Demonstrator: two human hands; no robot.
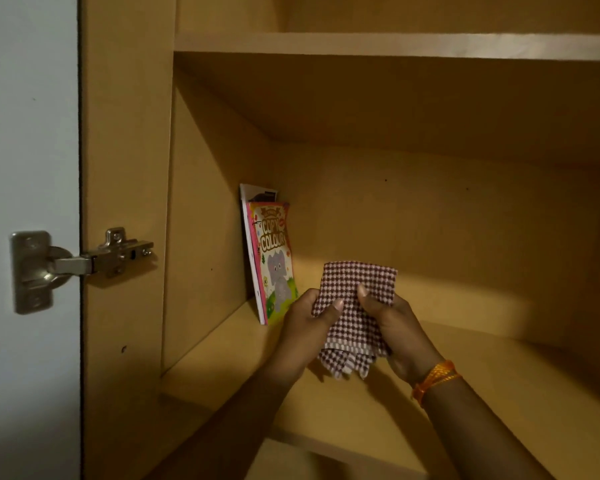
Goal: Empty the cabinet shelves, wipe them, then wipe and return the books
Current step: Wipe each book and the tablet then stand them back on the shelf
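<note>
Cloth (355, 306) pinched in both hands' grip

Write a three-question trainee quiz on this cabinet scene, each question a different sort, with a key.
1. True or false: the checked cloth is held by both the left hand and the right hand.
2. Where do the books stand, with the Copy Colour book in front? A) left back corner of the shelf B) right end C) upper shelf
3. Fill in: the right wrist wears an orange ____.

Key: 1 true; 2 A; 3 thread band
</note>
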